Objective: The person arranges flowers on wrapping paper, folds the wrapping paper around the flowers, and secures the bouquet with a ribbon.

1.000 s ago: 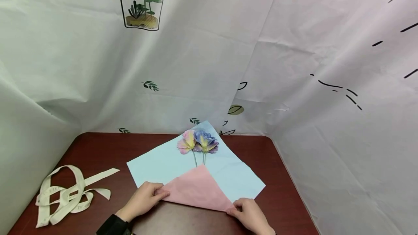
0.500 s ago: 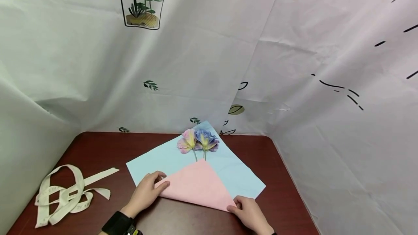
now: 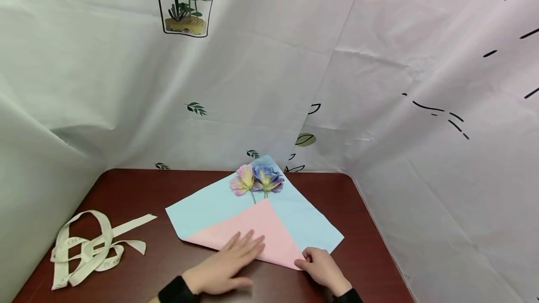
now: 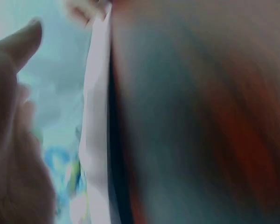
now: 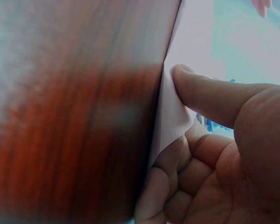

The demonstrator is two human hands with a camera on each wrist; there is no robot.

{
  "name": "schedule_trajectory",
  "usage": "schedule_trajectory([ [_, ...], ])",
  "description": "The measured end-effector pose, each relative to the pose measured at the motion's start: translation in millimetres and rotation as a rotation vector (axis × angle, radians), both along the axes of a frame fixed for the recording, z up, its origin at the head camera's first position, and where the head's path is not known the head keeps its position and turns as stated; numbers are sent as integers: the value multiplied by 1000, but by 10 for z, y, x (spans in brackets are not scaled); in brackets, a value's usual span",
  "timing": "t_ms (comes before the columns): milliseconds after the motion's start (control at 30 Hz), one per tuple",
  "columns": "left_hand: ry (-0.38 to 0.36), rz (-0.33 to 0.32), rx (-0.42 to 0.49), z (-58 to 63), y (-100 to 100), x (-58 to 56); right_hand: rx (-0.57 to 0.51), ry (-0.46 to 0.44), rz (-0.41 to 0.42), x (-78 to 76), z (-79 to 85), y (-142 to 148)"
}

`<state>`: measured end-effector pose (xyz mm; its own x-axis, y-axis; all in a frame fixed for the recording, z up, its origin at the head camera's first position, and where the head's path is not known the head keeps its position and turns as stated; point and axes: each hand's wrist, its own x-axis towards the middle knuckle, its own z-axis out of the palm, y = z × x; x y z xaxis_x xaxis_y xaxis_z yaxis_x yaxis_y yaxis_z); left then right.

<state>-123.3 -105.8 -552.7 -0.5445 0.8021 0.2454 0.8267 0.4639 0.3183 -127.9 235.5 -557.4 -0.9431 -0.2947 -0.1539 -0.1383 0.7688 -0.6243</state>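
A sheet of light blue wrapping paper [image 3: 202, 212] lies on the table with its near part folded up as a pink flap [image 3: 248, 221]. My left hand [image 3: 227, 263] rests on the flap near the fold, fingers straight and spread, thumb apart. At the fold's right end my right hand [image 3: 322, 268] pinches the paper corner between thumb and fingers, which the right wrist view shows close up. A pink-yellow flower [image 3: 243, 180] and a blue-purple flower [image 3: 268, 179] lie on the blue paper; the flap's tip hides their lower stems.
A loosely looped cream ribbon [image 3: 134, 224] with faint print lies at the left of the dark red-brown table [image 3: 370, 265]. White printed cloth [image 3: 252, 83] hangs behind the table and along its sides.
The left hand has let go of the fold's left end and moved right, flattening onto the flap. The flap's tip has shifted up over the stems. The right hand keeps its pinch.
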Motion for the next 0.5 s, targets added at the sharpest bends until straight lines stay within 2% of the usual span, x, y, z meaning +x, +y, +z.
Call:
schedule_trajectory([
  [67, 7, -61, -97, -3, 116, 30, 5, -7, 6, -2, 29, 5],
  [200, 0, -78, -213, -49, 228, 66, 14, 1, 36, 1, 61, -8],
  [300, -21, -60, -227, -111, 236, 55, 25, 19, 44, -4, 53, -29],
  [500, -138, -56, -173, -221, 257, -26, 51, 25, 2, -17, 28, -29],
])
